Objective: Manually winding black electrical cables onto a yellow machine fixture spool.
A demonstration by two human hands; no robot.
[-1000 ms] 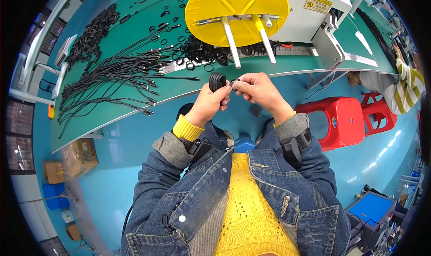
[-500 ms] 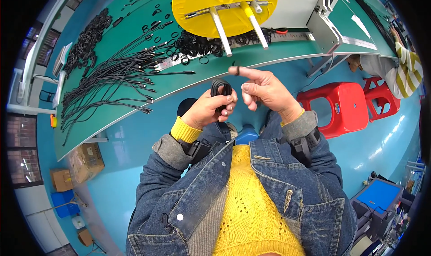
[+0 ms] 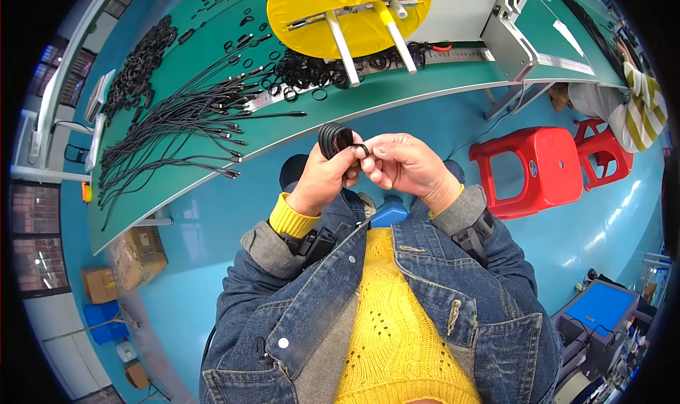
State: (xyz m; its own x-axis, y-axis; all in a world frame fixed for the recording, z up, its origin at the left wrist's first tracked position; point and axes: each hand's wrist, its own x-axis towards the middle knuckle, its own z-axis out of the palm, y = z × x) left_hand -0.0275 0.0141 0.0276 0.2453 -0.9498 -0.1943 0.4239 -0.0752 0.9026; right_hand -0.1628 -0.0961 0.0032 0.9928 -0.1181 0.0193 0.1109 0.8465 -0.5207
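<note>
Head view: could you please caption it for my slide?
Left hand holds a coiled black cable while right hand fits a small black band.

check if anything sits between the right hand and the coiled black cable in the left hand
Nothing visible does. The left hand holds the coiled black cable, and the right hand is right beside it, pinching a small black band against the coil.

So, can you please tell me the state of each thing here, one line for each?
Left hand: closed around the coiled cable.
Right hand: fingers pinching a small black ring.
Coiled cable: wound into a tight bundle, held upright.
Small black ring: held at the side of the coil.
Loose cables: lying uncoiled on the green table.
Red stool: standing, nobody on it.
</note>
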